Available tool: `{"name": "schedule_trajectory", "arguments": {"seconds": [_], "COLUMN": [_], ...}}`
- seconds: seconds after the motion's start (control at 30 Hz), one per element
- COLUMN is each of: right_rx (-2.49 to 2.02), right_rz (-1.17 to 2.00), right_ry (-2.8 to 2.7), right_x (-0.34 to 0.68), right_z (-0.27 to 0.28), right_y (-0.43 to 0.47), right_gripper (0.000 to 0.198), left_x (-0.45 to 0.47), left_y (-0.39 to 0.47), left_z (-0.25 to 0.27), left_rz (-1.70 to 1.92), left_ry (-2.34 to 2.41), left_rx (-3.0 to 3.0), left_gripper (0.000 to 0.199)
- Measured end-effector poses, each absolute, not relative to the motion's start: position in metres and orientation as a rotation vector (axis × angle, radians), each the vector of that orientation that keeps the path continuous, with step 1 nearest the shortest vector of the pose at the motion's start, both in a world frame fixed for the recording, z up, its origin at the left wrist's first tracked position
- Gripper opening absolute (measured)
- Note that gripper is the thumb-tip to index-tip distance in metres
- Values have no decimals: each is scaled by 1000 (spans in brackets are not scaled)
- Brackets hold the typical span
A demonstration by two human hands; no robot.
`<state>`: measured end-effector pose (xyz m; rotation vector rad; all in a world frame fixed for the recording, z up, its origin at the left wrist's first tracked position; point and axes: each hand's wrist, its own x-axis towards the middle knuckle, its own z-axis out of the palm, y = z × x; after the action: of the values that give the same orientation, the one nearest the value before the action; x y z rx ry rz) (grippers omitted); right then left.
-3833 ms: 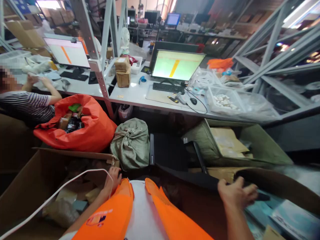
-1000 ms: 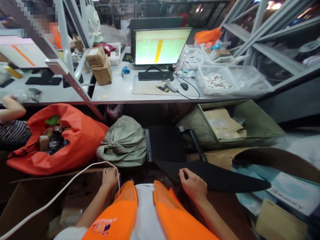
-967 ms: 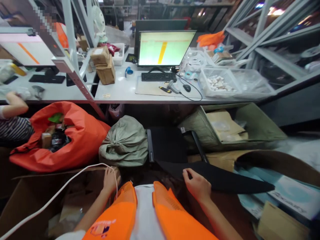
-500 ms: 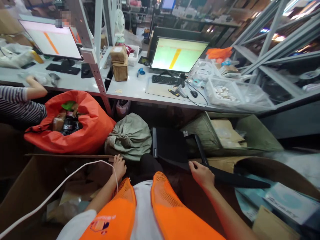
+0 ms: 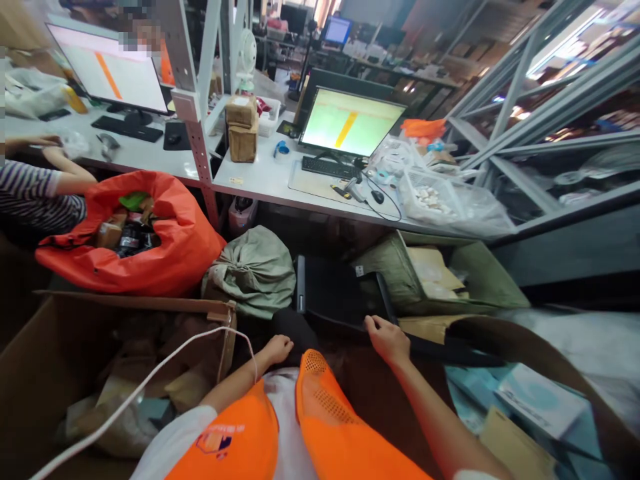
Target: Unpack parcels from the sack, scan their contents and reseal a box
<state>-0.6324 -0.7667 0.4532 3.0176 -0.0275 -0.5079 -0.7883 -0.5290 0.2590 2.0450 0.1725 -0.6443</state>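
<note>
Lifted off the brown cardboard box (image 5: 100,333), the left hand (image 5: 277,348) hangs loosely curled and empty, while the right hand (image 5: 387,339) grips the flat black sheet's (image 5: 450,349) near-left edge, best kept level.

right hand (image 5: 389,339) grips a flat black sheet (image 5: 450,348); left hand (image 5: 277,348) curls beside a cardboard box (image 5: 125,307).

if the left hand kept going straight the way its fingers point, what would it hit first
Probably the tied green sack. The left hand points up and slightly right in the head view, with dark floor between them. Depth is unclear, so it might pass just beside the sack.
</note>
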Motion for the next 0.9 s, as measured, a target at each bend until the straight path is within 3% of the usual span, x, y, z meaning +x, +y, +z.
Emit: {"name": "schedule_trajectory", "arguments": {"seconds": [0.4, 0.7, 0.9], "right_rx": [3019, 3021, 3036], "right_rz": [-488, -560, -575], "right_ry": [-4, -14, 4], "right_x": [-627, -628, -631], "right_z": [450, 461, 459], "right_y": [-773, -766, -769], "right_gripper": [49, 51, 54], "left_x": [-840, -849, -884], "left_y": [-522, -423, -410], "left_z": [292, 304, 261], "left_rz": [-857, -259, -228], "left_ry": [-23, 646, 574], "left_rx": [1843, 2348, 2673], "left_gripper": [41, 42, 43]}}
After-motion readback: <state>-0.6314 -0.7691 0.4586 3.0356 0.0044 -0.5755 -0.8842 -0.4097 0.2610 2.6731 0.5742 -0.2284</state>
